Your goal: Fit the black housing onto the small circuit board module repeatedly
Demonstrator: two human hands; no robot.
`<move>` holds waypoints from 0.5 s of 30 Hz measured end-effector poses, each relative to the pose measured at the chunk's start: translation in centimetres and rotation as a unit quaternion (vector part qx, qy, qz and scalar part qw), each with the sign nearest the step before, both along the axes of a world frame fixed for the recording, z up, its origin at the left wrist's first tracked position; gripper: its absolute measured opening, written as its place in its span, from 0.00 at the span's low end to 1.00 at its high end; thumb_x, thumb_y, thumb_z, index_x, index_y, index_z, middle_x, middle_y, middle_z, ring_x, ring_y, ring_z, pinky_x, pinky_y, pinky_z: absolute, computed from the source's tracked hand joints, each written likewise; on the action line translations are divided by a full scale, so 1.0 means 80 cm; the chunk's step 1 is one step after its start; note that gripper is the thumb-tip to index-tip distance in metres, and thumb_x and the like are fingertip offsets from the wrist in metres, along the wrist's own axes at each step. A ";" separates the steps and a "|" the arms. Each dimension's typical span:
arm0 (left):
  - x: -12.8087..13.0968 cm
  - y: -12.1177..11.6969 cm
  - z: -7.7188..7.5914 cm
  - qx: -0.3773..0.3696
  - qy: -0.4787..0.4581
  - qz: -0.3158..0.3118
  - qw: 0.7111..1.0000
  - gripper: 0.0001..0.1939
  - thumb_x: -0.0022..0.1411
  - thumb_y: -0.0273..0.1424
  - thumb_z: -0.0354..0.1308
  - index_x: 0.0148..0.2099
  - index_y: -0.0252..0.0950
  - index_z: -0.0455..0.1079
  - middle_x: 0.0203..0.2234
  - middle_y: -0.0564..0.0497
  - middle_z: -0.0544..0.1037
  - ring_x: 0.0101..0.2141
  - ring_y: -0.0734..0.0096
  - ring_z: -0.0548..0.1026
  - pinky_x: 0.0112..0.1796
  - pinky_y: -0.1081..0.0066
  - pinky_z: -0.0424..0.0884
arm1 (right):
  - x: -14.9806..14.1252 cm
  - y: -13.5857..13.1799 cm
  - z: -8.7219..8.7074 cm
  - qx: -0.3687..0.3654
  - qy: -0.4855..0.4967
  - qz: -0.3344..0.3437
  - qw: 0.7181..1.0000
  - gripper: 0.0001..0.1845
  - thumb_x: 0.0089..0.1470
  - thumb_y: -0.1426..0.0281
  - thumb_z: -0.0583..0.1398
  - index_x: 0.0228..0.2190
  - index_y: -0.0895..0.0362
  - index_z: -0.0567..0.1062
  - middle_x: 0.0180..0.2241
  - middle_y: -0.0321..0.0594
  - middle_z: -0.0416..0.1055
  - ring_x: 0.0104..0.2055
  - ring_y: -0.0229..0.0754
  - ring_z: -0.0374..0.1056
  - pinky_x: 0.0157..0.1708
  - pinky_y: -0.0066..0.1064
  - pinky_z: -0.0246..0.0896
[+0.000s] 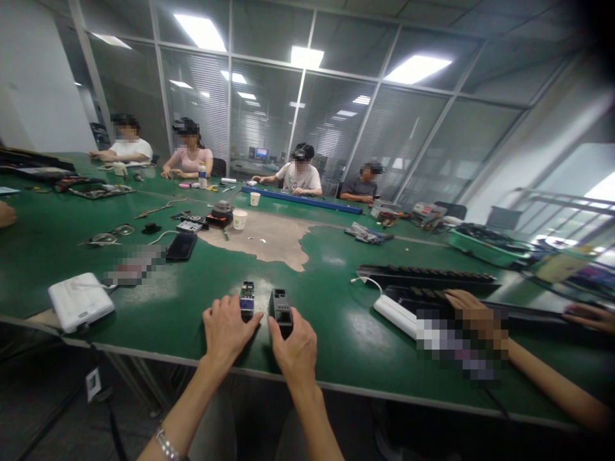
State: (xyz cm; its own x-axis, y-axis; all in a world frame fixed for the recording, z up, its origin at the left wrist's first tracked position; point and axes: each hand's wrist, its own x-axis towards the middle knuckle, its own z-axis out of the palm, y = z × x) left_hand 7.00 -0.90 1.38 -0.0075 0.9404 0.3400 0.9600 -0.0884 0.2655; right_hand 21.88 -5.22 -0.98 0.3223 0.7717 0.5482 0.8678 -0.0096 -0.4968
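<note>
My left hand point(225, 330) grips a small device with an exposed green circuit board point(246, 293) near the front edge of the green table. A bracelet is on that wrist. Just to its right, my right hand point(298, 342) is closed around a dark grey plastic housing point(280, 301) with rectangular openings in its face. The two pieces stand side by side, apart from each other. My fingers hide the lower part of both.
A white box point(81, 301) and a black phone point(181, 246) lie to the left. Paper cups point(239, 219) stand beyond the torn brown sheet point(259, 237). At right, a co-worker's hand point(473, 314) touches a long black strip point(432, 296) near a white power strip point(396, 315). Several people sit across.
</note>
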 end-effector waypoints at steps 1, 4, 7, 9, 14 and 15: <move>0.001 -0.001 -0.001 0.002 0.000 -0.001 1.000 0.31 0.60 0.53 0.55 0.55 0.33 0.68 0.42 0.40 0.75 0.46 0.50 0.70 0.46 0.56 0.63 | 0.001 -0.001 -0.002 0.000 0.000 0.002 1.000 0.32 0.58 0.50 0.56 0.50 0.65 0.71 0.46 0.57 0.74 0.48 0.54 0.71 0.51 0.43 0.60; 0.002 -0.004 -0.005 0.014 0.002 -0.009 1.000 0.34 0.60 0.53 0.55 0.58 0.31 0.66 0.42 0.40 0.75 0.46 0.49 0.71 0.46 0.56 0.63 | 0.003 -0.003 -0.009 0.006 0.000 0.007 1.000 0.36 0.57 0.50 0.58 0.54 0.67 0.68 0.50 0.59 0.72 0.52 0.55 0.69 0.53 0.45 0.60; 0.000 -0.010 -0.011 0.027 -0.008 -0.014 1.000 0.38 0.60 0.55 0.54 0.61 0.32 0.63 0.44 0.40 0.75 0.47 0.50 0.71 0.48 0.56 0.62 | 0.006 -0.006 -0.015 0.028 0.002 -0.001 1.000 0.40 0.56 0.49 0.58 0.58 0.68 0.64 0.55 0.62 0.67 0.57 0.56 0.65 0.54 0.46 0.60; -0.004 -0.013 -0.016 0.034 -0.024 -0.030 0.999 0.39 0.59 0.56 0.54 0.62 0.33 0.62 0.44 0.41 0.76 0.47 0.51 0.72 0.49 0.56 0.62 | 0.008 -0.006 -0.016 0.038 0.007 -0.007 0.999 0.41 0.57 0.49 0.57 0.59 0.67 0.63 0.57 0.62 0.65 0.59 0.56 0.62 0.55 0.47 0.60; -0.016 -0.013 -0.022 0.034 -0.075 -0.065 0.994 0.32 0.61 0.50 0.56 0.59 0.35 0.65 0.40 0.45 0.77 0.44 0.55 0.74 0.49 0.59 0.63 | 0.006 -0.005 -0.007 0.022 0.004 -0.017 1.000 0.36 0.55 0.48 0.59 0.53 0.64 0.70 0.52 0.59 0.70 0.55 0.56 0.65 0.53 0.47 0.60; -0.018 -0.013 -0.022 0.032 -0.081 -0.070 0.994 0.30 0.61 0.49 0.56 0.58 0.36 0.66 0.40 0.46 0.77 0.43 0.56 0.74 0.49 0.59 0.63 | 0.005 -0.005 -0.004 0.014 0.004 -0.018 1.000 0.33 0.54 0.49 0.60 0.51 0.63 0.71 0.49 0.57 0.71 0.52 0.55 0.66 0.52 0.46 0.60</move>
